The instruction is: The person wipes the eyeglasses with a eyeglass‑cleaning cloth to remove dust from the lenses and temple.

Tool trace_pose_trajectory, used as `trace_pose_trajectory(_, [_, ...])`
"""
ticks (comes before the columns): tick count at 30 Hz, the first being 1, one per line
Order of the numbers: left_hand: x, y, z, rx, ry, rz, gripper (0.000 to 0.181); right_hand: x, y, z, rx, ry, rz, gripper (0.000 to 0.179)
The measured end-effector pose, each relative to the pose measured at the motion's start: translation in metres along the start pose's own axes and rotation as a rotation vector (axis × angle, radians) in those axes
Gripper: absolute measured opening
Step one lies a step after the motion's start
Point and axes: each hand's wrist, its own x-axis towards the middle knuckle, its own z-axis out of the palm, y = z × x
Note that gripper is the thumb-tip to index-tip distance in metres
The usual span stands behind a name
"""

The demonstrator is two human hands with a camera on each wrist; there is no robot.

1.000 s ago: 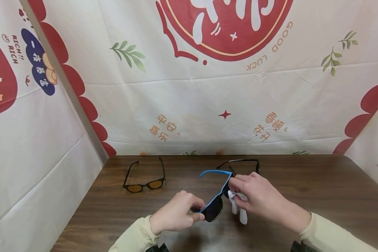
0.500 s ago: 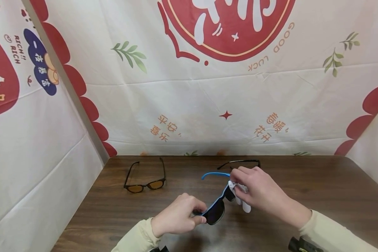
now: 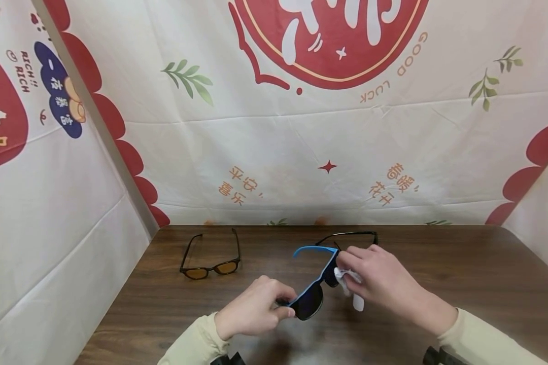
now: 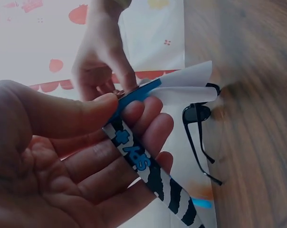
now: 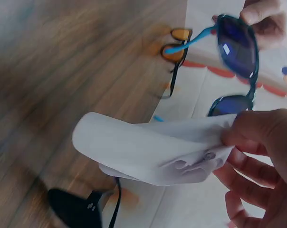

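My left hand [image 3: 258, 308] pinches one end of a pair of blue-and-black sunglasses [image 3: 309, 303] near the hinge, holding them tilted above the table. In the left wrist view, a zebra-patterned temple arm [image 4: 155, 175] crosses its fingers. A folded white cloth [image 5: 129, 145] is pinched by my right hand [image 3: 385, 281] at the other end of the frame. The cloth lies over part of the farther lens; in the head view the right fingers cover that end of the frame. The other temple arm, plain blue [image 5: 191, 42], sticks out away from me.
Glasses with amber lenses [image 3: 225, 267] lie unfolded at the table's back left. Black-framed glasses [image 3: 353, 233] lie behind my right hand, partly hidden by it. The wooden table [image 3: 155, 319] meets a white printed cloth backdrop [image 3: 278, 147] at its back edge.
My right hand has shifted slightly to the right with the cloth, whose loose end hangs higher than a second ago. The sunglasses dipped a little and came back up.
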Motion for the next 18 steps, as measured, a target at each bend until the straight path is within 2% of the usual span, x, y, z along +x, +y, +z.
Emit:
trace_pose_trajectory(6, [-0.003, -0.003, -0.008, -0.019, 0.031, -0.009, 0.008, -0.005, 0.007, -0.004, 0.006, 0.030, 0.103, 0.030])
trace_pose_trajectory(13, [-0.001, -0.003, -0.018, 0.010, 0.109, -0.028, 0.010, -0.008, -0.006, 0.000, 0.061, 0.035, 0.045, 0.027])
trace_pose_trajectory(18, [0.004, -0.001, -0.024, -0.060, 0.133, -0.058, 0.011, -0.009, -0.013, 0.004, 0.095, 0.037, 0.034, 0.027])
